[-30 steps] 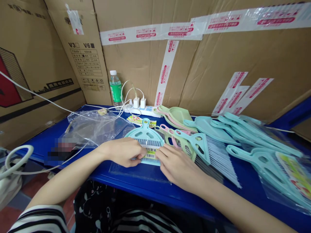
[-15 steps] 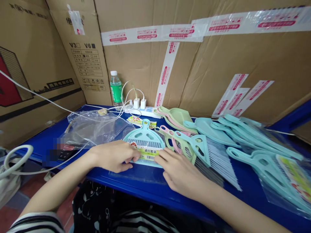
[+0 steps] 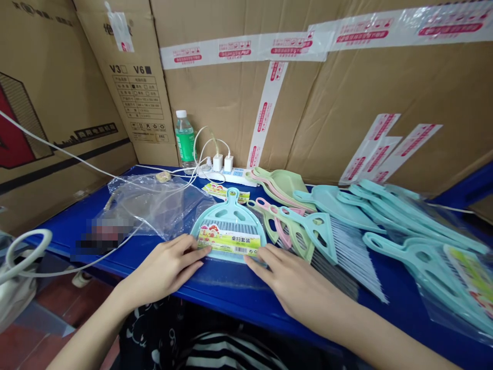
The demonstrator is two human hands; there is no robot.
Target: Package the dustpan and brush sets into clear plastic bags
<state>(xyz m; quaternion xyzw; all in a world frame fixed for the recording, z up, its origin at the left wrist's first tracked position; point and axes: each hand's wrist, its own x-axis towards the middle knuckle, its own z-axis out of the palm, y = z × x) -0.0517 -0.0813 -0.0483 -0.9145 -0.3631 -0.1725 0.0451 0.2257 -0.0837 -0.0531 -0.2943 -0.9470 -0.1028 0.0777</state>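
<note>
Turquoise dustpan set (image 3: 231, 226) lies between left hand (image 3: 164, 267) and right hand (image 3: 288, 277).

Bare forearms (image 3: 354, 318) angle inward, the left hand (image 3: 164, 264) and right hand (image 3: 287, 275) apart, palms down, fingers (image 3: 196, 254) loosely bent, thumbs (image 3: 190, 274) held clear.

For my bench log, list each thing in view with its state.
Middle brush set: bagged, lying flat, label up.
Left hand: loosely open, at the set's lower left.
Right hand: at its lower right, grip unclear.
Loose brushes: unbagged, overlapping.
Green and pink dustpans: stacked.
Far-right brush set: bagged.
Bottle: upright, capped.
Power strip: chargers plugged in.
Clear plastic: wrinkled.
</note>
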